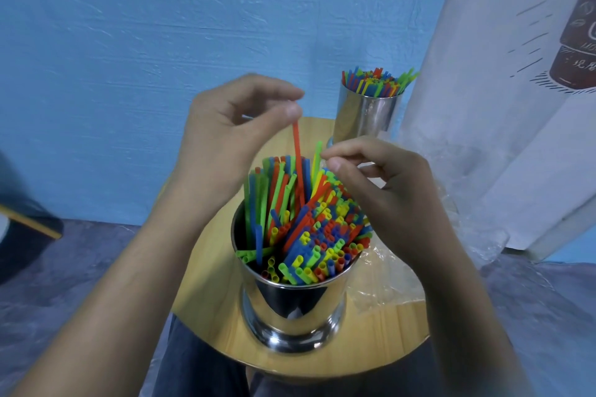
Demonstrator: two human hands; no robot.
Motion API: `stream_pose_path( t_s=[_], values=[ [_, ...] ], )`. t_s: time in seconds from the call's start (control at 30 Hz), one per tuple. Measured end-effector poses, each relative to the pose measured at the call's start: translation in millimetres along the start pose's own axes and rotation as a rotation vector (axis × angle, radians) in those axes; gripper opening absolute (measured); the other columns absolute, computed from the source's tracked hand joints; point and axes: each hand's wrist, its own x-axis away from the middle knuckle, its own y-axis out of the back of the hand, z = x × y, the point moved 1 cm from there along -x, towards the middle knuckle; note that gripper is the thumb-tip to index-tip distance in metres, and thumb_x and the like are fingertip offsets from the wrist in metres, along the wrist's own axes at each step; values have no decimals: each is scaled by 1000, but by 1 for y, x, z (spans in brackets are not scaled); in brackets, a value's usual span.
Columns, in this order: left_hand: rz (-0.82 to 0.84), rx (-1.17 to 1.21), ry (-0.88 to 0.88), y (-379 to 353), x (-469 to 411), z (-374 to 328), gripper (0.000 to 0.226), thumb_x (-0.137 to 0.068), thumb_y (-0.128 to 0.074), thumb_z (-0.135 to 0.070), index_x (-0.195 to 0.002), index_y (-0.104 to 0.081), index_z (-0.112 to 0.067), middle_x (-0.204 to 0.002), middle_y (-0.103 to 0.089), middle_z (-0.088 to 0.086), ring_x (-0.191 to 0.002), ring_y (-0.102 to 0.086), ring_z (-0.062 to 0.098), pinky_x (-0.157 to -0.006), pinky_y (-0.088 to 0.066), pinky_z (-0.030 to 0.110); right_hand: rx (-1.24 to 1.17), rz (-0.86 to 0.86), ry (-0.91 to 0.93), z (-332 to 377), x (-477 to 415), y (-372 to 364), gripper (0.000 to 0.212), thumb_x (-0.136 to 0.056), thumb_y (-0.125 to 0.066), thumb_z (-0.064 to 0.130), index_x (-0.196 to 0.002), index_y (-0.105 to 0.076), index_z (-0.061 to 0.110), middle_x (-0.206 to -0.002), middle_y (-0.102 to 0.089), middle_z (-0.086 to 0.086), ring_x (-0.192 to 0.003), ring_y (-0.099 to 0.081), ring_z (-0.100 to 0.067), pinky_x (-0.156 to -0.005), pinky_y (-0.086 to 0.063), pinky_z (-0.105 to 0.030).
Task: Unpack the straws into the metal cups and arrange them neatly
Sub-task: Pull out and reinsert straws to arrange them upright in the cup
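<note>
Straws [303, 229] in red, green, blue and yellow are being held, some upright and some leaning, in the near metal cup [290, 306] at the middle of the round wooden table [209, 300]. A red straw [298, 158] is being pinched at its top by the left hand [225, 138], at 11 o'clock above the cup. A green straw [317, 155] is being pinched by the right hand [387, 190] at 1 o'clock. A second metal cup [364, 119] of straws is being borne at the table's 1 o'clock edge, with clear wrapping [387, 280] at 3 o'clock.

We look down from a single wide-angle camera worn on the head, facing forward over our lap [200, 364]; the near metal cup [292, 300] sits close at centre frame on the round table [206, 300], the blue wall [129, 42] rising behind.
</note>
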Motion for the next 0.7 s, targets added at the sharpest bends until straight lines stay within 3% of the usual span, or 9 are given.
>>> stream_pose_path(
  t_s=[0.2,0.37,0.43,0.57,0.7],
  values=[
    [-369,266,-59,13,-3,4,9,-97,-66,-12,-95,-66,-20,-84,-66,-5,-71,-63,14,-67,-53,31,-30,54,-27,-2,0,-1,18,-97,-65,32,-113,-73,36,-94,-72,23,-97,-67,-1,-77,-55,-18],
    [-471,422,16,22,-4,7,4,-101,-64,-16,-98,-63,-19,-88,-63,-2,-81,-62,22,-70,-53,29,-42,83,-3,0,-2,-1,39,-100,-62,30,-138,-59,40,-100,-70,24,-99,-67,1,-81,-53,-13],
    [-498,449,45,24,-4,8,4,-101,-64,-17,-97,-63,-20,-89,-63,-2,-82,-63,22,-70,-53,29,-17,98,-11,1,-2,-1,35,-100,-58,35,-134,-63,40,-101,-70,25,-99,-66,2,-80,-55,-15],
    [-566,487,90,25,-3,13,5,-102,-62,-18,-98,-60,-18,-91,-61,-1,-78,-64,17,-71,-52,28,11,116,-21,2,-3,-1,21,-99,-54,38,-106,-69,50,-100,-74,20,-98,-69,-2,-79,-60,-30],
    [-620,589,186,27,-2,20,5,-104,-60,-20,-102,-57,-16,-95,-61,0,-78,-66,15,-74,-53,27,-50,91,-34,-1,-2,0,16,-99,-60,34,-107,-75,35,-95,-73,21,-96,-69,-3,-78,-58,-24]
  ],
)
